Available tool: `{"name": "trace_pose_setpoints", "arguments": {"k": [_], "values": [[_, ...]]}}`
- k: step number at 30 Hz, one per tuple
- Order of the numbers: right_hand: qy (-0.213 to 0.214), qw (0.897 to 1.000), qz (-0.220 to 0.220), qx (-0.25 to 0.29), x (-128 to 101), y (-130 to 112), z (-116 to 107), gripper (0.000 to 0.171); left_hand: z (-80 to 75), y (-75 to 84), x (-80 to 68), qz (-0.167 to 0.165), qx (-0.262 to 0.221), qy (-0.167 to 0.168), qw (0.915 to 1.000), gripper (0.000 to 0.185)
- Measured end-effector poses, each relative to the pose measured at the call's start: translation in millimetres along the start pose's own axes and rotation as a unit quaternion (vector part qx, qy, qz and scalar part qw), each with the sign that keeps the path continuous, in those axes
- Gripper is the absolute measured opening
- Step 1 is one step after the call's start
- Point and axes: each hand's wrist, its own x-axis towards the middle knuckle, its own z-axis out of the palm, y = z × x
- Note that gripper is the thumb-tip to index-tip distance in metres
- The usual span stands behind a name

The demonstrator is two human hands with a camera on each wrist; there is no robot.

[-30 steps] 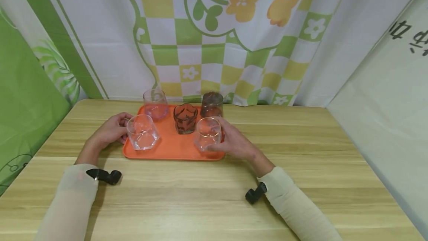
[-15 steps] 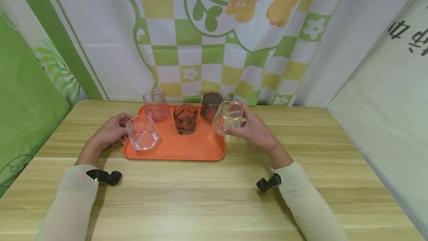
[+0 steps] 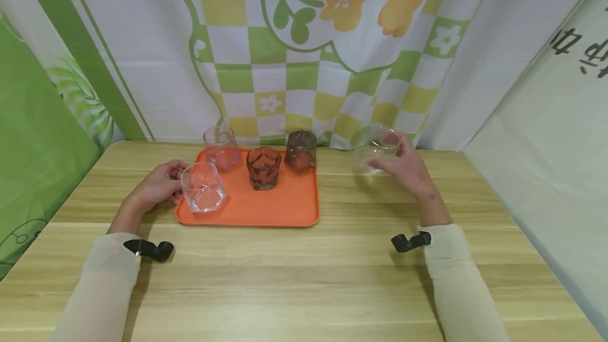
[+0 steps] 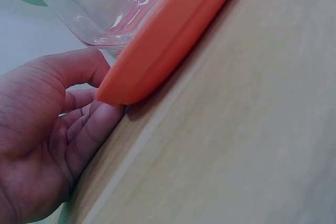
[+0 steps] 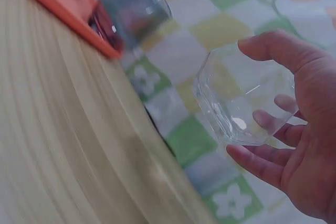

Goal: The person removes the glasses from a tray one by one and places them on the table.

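My right hand grips a clear drinking glass with a gold rim, thumb on one side and fingers round the other. It is held tilted above the table, to the right of an orange tray. My left hand pinches the tray's left edge, thumb at the rim and fingers low against its side in the left wrist view. Right beside that hand, a clear glass with an angular base stands on the tray. A pink-purple tinted glass, a wavy brown glass and a dark grey glass are also on it.
The wooden table extends in front of the tray and to its right. A checked, flowered curtain hangs behind the table's back edge. A white wall sheet with dark characters borders the right side.
My right hand has lifted the gold-rimmed glass off the tray's front right corner and carried it right and backward over the table. The left hand and the tray have stayed put.
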Motion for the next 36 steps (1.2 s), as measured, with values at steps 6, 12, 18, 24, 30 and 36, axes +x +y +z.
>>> {"name": "trace_pose_setpoints", "arguments": {"k": [6,12,18,24,30,36], "values": [[0.023,0.999,0.030,0.006,1.6,31.4,-21.3,0.096,0.9,0.6,-0.4,-0.004,0.008,0.000,1.0000,0.046],[0.067,0.995,0.073,0.003,-2.8,51.3,-47.2,0.092,0.4,2.4,1.4,-0.002,0.009,0.003,1.0000,0.046],[0.093,0.987,0.127,0.029,-7.6,69.7,-62.7,0.097,-1.1,1.6,1.0,-0.002,0.002,0.002,1.0000,0.047],[0.124,0.978,0.157,0.055,-9.3,86.5,-67.7,0.095,-2.4,1.4,-0.3,-0.009,0.003,0.003,1.0000,0.046],[0.135,0.974,0.171,0.058,-9.1,94.0,-68.2,0.094,-1.4,2.5,-1.3,-0.007,0.007,0.005,0.9999,0.046],[0.133,0.974,0.177,0.037,-10.9,94.7,-69.1,0.094,0.5,1.1,1.2,-0.009,-0.002,0.003,1.0000,0.047]]}}
